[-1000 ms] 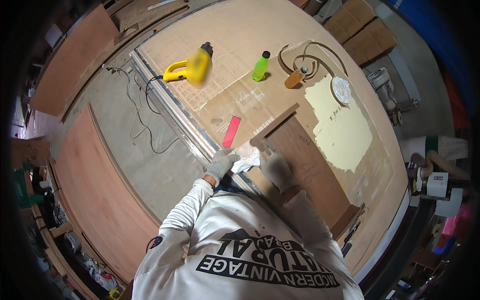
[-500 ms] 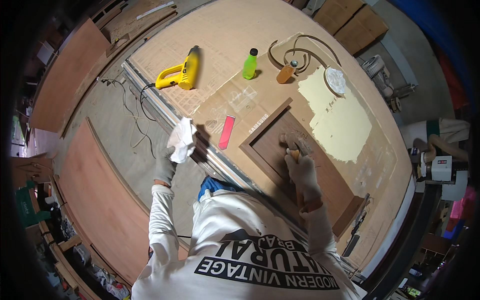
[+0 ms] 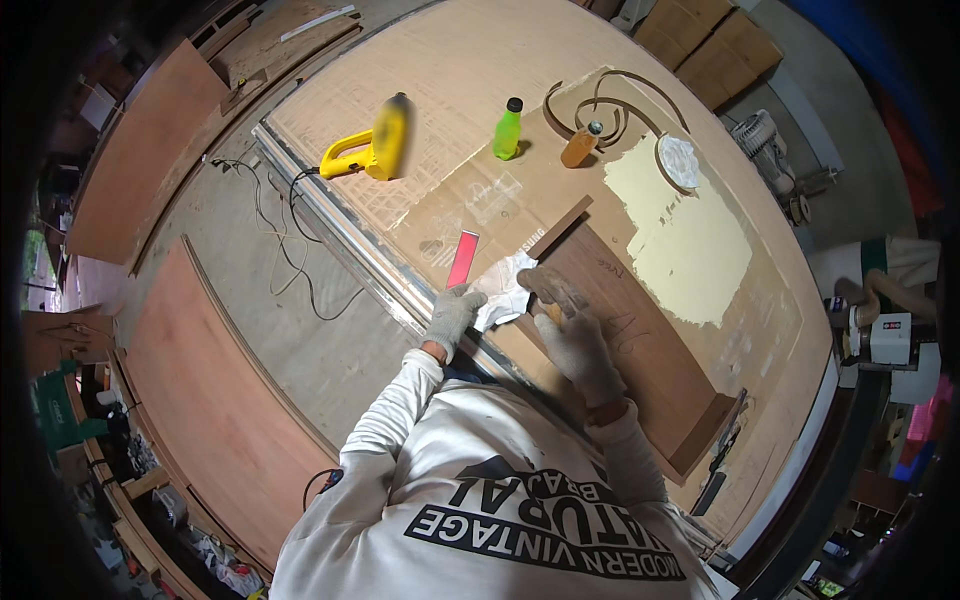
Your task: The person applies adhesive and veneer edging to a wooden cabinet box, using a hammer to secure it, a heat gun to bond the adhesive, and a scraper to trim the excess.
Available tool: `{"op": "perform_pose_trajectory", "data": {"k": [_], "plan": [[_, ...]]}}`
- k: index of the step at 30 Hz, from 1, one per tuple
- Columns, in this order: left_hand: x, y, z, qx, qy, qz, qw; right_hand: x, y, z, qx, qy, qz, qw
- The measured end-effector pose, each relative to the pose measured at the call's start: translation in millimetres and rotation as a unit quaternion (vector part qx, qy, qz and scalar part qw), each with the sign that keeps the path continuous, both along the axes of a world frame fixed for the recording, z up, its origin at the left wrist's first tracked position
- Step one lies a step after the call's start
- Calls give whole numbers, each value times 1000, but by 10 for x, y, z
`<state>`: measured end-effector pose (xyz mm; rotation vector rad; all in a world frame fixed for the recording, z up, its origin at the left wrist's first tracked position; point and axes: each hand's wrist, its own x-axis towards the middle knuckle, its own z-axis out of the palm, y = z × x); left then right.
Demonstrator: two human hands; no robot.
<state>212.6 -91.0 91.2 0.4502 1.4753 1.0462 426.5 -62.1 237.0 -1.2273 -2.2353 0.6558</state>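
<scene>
Overhead, a large plywood workbench (image 3: pixel 440 70) fills most of the view, its pale top marked with a faint grid and a wide patch of cream filler (image 3: pixel 690 235). A dark brown wooden panel (image 3: pixel 640 345) lies flat on it, with raised strips along its upper and right edges.

Both hands wear grey work gloves. The left hand (image 3: pixel 452 315) is closed on a crumpled white rag (image 3: pixel 503 290), which rests at the panel's near-left corner. The right hand (image 3: pixel 575 340) lies on the panel just beside the rag, its fingers curled around a small tan object too blurred to name.

A red flat strip (image 3: pixel 463 258) sits just above the left hand. Farther up the bench are a yellow power tool (image 3: pixel 375 150) with its black cord trailing to the floor, a green bottle (image 3: pixel 508 130), a small brown jar (image 3: pixel 580 147) and curved wooden trim pieces (image 3: pixel 610 100).

Reddish plywood sheets (image 3: pixel 200 400) lie on the concrete floor (image 3: pixel 250 260) to the left, and workshop clutter lines the room's edges.
</scene>
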Motion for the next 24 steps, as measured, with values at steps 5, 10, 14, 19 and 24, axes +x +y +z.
{"op": "perform_pose_trajectory", "data": {"k": [5, 10, 14, 19, 24], "plan": [[-72, -52, -32, -6, -1, -11, 1000, -360, 43, -60, -43, -10, 60, 997], [-67, -14, 26, -10, 8, -7, 1000, -358, 169, -420, -155, -90, -60, 982], [-68, -17, 125, -3, 12, -32, 999, -190, 247, -648, -30, -28, 4, 999], [-559, 254, -156, 87, 18, -18, 996, -38, 295, -608, -172, 68, -138, 973], [-1363, 896, -317, 104, -82, 26, 991, 108, -187, 300, -355, 168, -124, 911]]}}
